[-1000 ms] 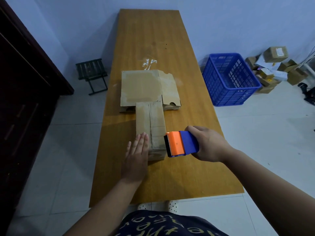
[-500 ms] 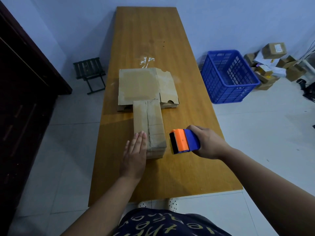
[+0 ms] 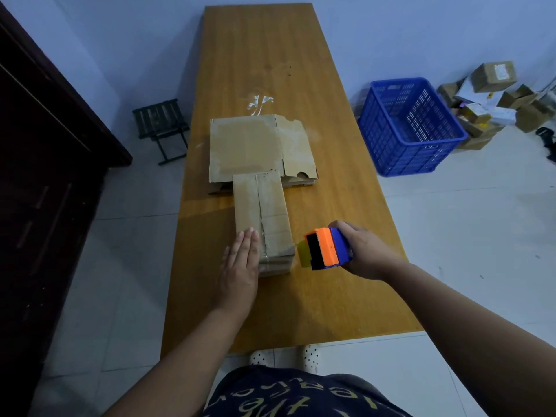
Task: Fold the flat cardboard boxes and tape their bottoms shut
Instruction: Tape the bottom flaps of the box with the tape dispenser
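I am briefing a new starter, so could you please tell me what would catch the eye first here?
The orange-and-blue tape dispenser gripped by the right hand stands out, just right of the box on the table. The left hand lies flat on that box's near end, with flat cardboard behind it. A blue crate sits on the floor to the right.
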### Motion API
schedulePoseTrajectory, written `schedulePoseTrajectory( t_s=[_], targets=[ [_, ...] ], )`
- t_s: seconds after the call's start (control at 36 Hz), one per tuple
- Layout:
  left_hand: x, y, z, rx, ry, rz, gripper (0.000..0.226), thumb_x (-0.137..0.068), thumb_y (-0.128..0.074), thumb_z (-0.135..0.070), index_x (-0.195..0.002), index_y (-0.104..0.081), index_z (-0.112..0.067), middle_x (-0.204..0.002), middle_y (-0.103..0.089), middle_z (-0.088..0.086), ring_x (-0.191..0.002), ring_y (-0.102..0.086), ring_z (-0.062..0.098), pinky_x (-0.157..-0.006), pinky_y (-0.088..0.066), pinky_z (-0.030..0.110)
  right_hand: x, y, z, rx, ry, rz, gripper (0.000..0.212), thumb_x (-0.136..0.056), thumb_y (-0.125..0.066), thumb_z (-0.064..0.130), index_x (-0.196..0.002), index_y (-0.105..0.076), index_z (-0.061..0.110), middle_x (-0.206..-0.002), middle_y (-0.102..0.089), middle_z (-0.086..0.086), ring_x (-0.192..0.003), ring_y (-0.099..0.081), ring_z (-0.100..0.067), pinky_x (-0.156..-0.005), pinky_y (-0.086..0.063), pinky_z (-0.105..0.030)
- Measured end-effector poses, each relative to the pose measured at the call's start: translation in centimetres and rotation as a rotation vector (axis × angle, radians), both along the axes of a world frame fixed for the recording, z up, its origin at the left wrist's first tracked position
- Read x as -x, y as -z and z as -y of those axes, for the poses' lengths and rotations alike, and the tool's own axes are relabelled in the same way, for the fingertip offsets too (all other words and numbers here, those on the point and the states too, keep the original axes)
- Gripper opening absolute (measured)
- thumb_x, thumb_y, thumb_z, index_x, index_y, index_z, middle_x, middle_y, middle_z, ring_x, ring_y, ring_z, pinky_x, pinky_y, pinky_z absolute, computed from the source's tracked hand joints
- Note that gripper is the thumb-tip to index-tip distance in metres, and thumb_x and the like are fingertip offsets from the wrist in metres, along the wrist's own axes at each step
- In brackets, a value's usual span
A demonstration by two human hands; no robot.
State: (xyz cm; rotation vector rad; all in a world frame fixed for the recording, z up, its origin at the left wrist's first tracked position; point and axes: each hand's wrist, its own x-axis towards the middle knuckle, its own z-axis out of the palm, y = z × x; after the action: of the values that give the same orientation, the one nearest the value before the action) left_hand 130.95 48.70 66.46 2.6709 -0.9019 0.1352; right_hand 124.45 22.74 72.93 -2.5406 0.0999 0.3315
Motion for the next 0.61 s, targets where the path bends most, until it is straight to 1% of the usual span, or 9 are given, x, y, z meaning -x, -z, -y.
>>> schedulePoseTrajectory(
  t_s=[0.19, 0.25, 0.33, 0.39, 0.44, 0.5, 0.61],
  targets=[
    [0.0, -0.2, 0.0, -0.024, -0.005, -0.018, 0.094, -0.067, -0.082, -0.012, -0.143, -0.027, -0.006, -0.144, -0.045, 0.016, -0.134, -0.034, 0.029, -0.103, -0.032, 0.047, -0.2, -0.5, 0.2, 0.032, -0.009, -0.003, 0.055, -0.078, -0.076, 0.015, -0.12, -0.042, 0.029, -0.103, -0.055, 0.01, -0.092, -0.056, -0.009, -0.078, -0.046, -0.025],
    [0.0, -0.2, 0.0, -0.047, -0.003, -0.022, 0.099, -0.063, -0.085, -0.011, -0.144, -0.026, -0.006, -0.144, -0.045, 0.016, -0.134, -0.034, 0.028, -0.103, -0.032, 0.046, -0.1, -0.7, 0.3, 0.048, -0.016, 0.017, 0.056, -0.078, -0.076, 0.017, -0.12, -0.043, 0.029, -0.102, -0.054, 0.011, -0.09, -0.055, -0.008, -0.075, -0.043, -0.021],
    [-0.1, -0.3, 0.1, -0.103, -0.011, -0.019, 0.115, -0.052, -0.091, -0.01, -0.144, -0.022, -0.005, -0.142, -0.046, 0.015, -0.133, -0.034, 0.026, -0.102, -0.032, 0.045, -0.1, -1.2, 0.5, 0.076, -0.05, 0.053, 0.055, -0.078, -0.076, 0.019, -0.121, -0.044, 0.028, -0.101, -0.053, 0.012, -0.089, -0.054, -0.006, -0.069, -0.036, -0.014],
    [-0.1, -0.3, 0.2, -0.12, -0.019, -0.007, 0.12, -0.05, -0.092, -0.008, -0.144, -0.018, -0.006, -0.142, -0.047, 0.014, -0.133, -0.034, 0.025, -0.101, -0.032, 0.043, -0.1, -1.8, 0.6, 0.1, -0.08, 0.076, 0.053, -0.078, -0.076, 0.021, -0.121, -0.045, 0.027, -0.101, -0.054, 0.011, -0.088, -0.053, -0.007, -0.067, -0.035, -0.012],
    [0.0, -0.2, 0.1, -0.106, -0.016, -0.002, 0.115, -0.055, -0.09, -0.006, -0.144, -0.018, -0.005, -0.142, -0.047, 0.014, -0.133, -0.034, 0.025, -0.102, -0.032, 0.043, -0.1, -2.3, 0.7, 0.111, -0.1, 0.107, 0.052, -0.077, -0.076, 0.022, -0.12, -0.047, 0.026, -0.1, -0.056, 0.01, -0.087, -0.054, -0.008, -0.068, -0.037, -0.016],
    [0.0, -0.1, 0.0, -0.08, -0.007, -0.005, 0.104, -0.064, -0.086, -0.006, -0.145, -0.02, -0.006, -0.143, -0.046, 0.015, -0.134, -0.033, 0.027, -0.103, -0.033, 0.044, -0.2, -2.8, 0.8, 0.114, -0.121, 0.148, 0.052, -0.075, -0.076, 0.023, -0.119, -0.048, 0.025, -0.099, -0.056, 0.009, -0.085, -0.055, -0.009, -0.069, -0.039, -0.018],
    [0.1, -0.3, -0.1, -0.056, 0.006, -0.002, 0.082, -0.074, -0.074, -0.006, -0.143, -0.031, -0.002, -0.145, -0.042, 0.015, -0.135, -0.036, 0.029, -0.102, -0.039, 0.047, -0.5, -3.4, 0.9, 0.138, -0.175, 0.187, 0.052, -0.074, -0.076, 0.023, -0.119, -0.049, 0.023, -0.097, -0.057, 0.008, -0.083, -0.054, -0.008, -0.068, -0.039, -0.018]
  ],
)
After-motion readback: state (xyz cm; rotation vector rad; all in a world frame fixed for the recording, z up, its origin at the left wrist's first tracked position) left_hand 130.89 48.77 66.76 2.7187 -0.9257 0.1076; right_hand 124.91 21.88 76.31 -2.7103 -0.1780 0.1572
